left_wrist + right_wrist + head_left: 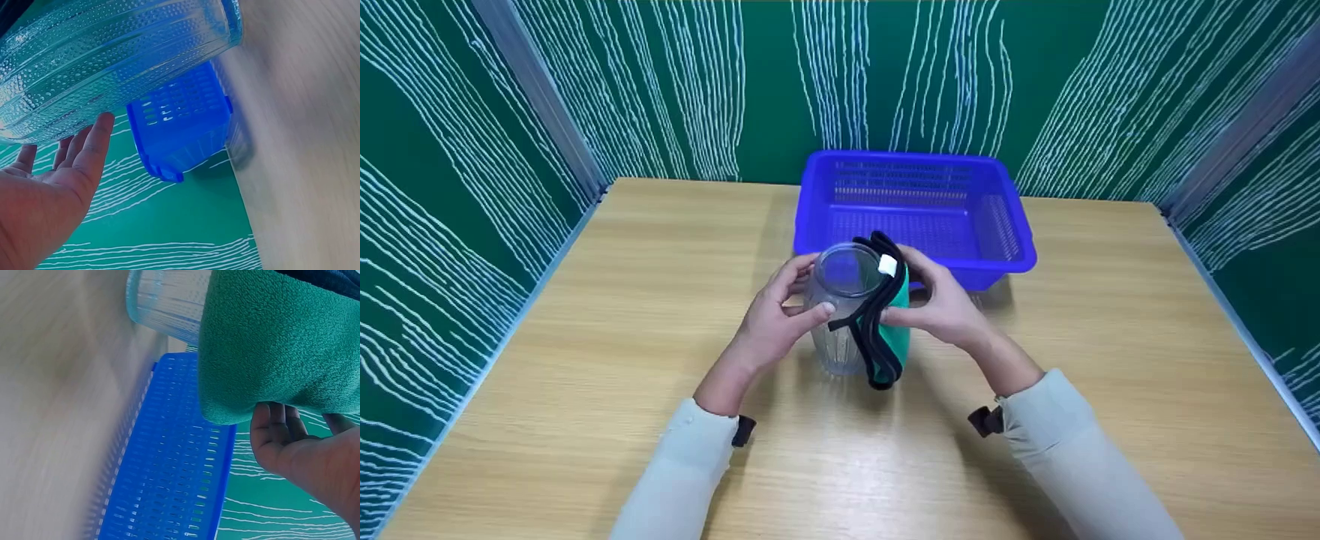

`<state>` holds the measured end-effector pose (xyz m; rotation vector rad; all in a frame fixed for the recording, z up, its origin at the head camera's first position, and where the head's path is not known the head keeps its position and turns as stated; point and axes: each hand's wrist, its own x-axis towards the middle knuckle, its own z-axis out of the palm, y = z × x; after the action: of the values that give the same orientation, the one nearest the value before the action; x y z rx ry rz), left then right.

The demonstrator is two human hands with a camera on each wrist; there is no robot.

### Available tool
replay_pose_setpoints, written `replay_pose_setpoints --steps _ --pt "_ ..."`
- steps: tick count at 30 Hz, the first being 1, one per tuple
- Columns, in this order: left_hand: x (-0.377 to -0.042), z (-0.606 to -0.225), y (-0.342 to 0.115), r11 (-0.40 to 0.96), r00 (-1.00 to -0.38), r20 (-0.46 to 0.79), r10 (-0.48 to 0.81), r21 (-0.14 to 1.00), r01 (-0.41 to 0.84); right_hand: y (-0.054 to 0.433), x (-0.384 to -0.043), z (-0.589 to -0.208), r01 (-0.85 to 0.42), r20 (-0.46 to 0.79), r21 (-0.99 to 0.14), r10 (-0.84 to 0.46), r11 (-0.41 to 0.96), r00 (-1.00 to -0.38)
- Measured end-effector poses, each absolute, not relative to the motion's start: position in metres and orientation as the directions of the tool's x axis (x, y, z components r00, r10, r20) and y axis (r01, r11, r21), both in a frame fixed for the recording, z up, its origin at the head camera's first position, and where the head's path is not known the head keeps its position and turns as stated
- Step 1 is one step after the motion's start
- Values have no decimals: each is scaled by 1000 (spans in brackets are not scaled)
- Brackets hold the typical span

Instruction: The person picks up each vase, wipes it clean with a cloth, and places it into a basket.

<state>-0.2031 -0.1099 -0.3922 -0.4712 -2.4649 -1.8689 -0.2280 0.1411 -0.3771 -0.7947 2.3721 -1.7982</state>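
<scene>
A clear glass jar [831,341] with an open mouth stands tilted slightly between the hands, its ribbed, dimpled side [112,67] large in the left wrist view. My left hand [769,319] grips its left side, thumb in front and fingers behind. Against the jar's right side lies a folded green terry cloth [897,341] with black edging and a white tag [887,265]. My right hand [952,311] holds this cloth, thumb towards me; its fingers [275,427] bend at the cloth's far side in the right wrist view. The jar's base shows past the cloth, close over the table.
Behind the hands, a blue plastic basket [915,157] with slotted walls stands at the table's back edge. The wooden table [660,255] is enclosed by green panels [769,90] with white wavy lines. Dark straps [986,421] circle both wrists.
</scene>
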Motion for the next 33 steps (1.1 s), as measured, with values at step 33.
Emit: replay_pose_setpoints --steps 33 --pt "-202 -394 -105 217 -974 170 153 955 201 144 -232 -378 -314 169 -914 -464 256 -870"
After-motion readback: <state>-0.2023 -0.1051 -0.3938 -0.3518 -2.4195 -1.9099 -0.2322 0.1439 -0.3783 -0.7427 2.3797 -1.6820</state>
